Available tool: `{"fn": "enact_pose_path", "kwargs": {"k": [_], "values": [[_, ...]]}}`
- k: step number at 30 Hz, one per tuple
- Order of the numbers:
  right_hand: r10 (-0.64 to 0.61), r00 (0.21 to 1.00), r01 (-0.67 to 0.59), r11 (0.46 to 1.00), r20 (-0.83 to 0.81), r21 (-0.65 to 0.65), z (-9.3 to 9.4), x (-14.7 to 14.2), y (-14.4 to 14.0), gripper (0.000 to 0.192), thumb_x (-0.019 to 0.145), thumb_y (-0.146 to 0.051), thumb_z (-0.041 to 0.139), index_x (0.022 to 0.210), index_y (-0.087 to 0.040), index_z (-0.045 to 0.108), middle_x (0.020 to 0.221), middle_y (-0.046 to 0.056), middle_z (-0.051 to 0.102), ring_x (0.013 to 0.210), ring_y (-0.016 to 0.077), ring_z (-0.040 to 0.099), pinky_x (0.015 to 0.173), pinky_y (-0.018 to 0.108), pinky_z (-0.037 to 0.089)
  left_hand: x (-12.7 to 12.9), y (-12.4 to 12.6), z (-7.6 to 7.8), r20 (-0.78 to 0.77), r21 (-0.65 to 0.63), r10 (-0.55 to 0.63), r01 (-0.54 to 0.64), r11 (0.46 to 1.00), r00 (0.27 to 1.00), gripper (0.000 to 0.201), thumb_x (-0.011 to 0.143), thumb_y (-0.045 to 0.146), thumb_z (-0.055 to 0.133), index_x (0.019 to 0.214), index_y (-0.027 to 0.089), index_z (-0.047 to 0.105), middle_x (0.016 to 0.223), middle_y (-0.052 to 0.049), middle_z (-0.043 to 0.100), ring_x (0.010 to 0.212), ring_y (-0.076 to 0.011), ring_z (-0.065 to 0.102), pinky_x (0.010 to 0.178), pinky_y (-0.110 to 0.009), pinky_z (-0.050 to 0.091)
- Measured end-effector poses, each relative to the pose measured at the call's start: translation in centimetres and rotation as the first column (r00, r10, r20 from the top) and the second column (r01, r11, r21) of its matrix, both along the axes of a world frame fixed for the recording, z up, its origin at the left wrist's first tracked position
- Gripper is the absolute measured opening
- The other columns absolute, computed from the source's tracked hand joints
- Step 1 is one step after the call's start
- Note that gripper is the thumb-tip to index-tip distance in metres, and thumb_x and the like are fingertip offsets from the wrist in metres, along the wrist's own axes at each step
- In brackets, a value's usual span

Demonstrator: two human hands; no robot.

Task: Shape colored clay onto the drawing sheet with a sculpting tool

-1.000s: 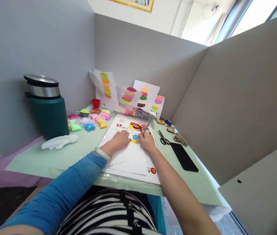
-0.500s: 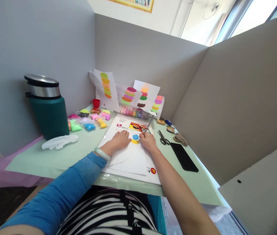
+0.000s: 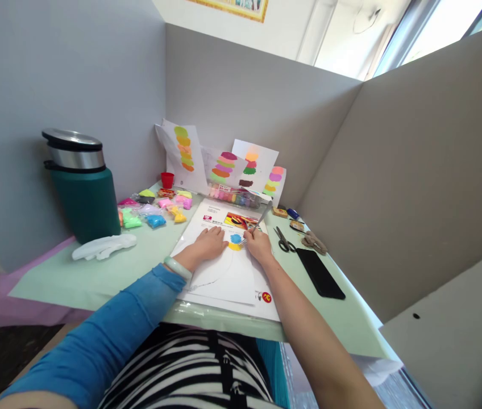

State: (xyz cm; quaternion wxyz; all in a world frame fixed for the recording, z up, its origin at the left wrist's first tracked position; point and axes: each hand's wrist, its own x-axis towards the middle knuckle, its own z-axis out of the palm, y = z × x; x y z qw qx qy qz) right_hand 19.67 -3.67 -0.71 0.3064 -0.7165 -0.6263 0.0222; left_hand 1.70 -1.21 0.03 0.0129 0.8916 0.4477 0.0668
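Note:
My left hand [image 3: 210, 243] lies flat on a white sheet of paper [image 3: 224, 278], fingers stretched out and holding nothing. My right hand [image 3: 258, 245] is closed round a metal fork [image 3: 262, 215], its handle slanting up to the right. The fork's tines are at a yellow patch [image 3: 235, 247] on the sheet, between my two hands; whether they touch it I cannot tell. A blue patch [image 3: 236, 238] sits just beyond the yellow one. Faint drawn lines run across the lower part of the sheet.
Left stand a green flask [image 3: 83, 199], a white crumpled item [image 3: 104, 247] and bagged coloured clay [image 3: 156, 220]. Right lie scissors [image 3: 284, 240] and a black phone [image 3: 321, 274]. Behind are a red cup [image 3: 167, 180] and colour-swatch papers [image 3: 223, 166] near grey partitions.
The fork has tipped in my right hand, its handle leaning lower and further right. My left hand stays in the same place on the sheet.

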Motion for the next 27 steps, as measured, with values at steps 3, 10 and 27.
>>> {"fn": "enact_pose_path", "kwargs": {"k": [3, 10, 27], "values": [[0.056, 0.998, -0.056, 0.998, -0.016, -0.005, -0.23, -0.29, 0.16, 0.027, 0.086, -0.034, 0.04, 0.084, -0.019, 0.063, 0.083, 0.004, 0.067, 0.081, 0.0155, 0.06, 0.072, 0.022, 0.039, 0.01, 0.2, -0.22, -0.002, 0.008, 0.002, -0.002, 1.0, 1.0, 0.044, 0.092, 0.038, 0.028, 0.128, 0.015, 0.04, 0.14, -0.015, 0.036, 0.131, -0.0233, 0.027, 0.104, -0.042, 0.023], [-0.074, 0.996, 0.075, 0.997, 0.041, -0.02, 0.05, -0.11, 0.02, 0.03, 0.087, -0.036, 0.039, 0.091, -0.018, 0.063, 0.085, 0.007, 0.067, 0.083, 0.0174, 0.06, 0.07, 0.023, 0.038, 0.01, 0.4, -0.44, -0.007, 0.013, -0.003, 0.003, 1.0, 1.0, 0.046, 0.092, 0.038, 0.027, 0.128, 0.013, 0.04, 0.14, -0.015, 0.036, 0.131, -0.0239, 0.027, 0.104, -0.042, 0.024], [0.015, 0.999, -0.014, 1.0, 0.03, -0.007, 0.2, -0.88, -0.23, 0.029, 0.088, -0.035, 0.039, 0.092, -0.019, 0.062, 0.086, 0.006, 0.068, 0.082, 0.0167, 0.061, 0.07, 0.023, 0.038, 0.07, 0.04, 0.02, -0.015, 0.003, 0.004, -0.004, 1.0, 1.0, 0.044, 0.091, 0.037, 0.029, 0.128, 0.015, 0.039, 0.14, -0.015, 0.035, 0.131, -0.0236, 0.028, 0.104, -0.042, 0.023]]}}
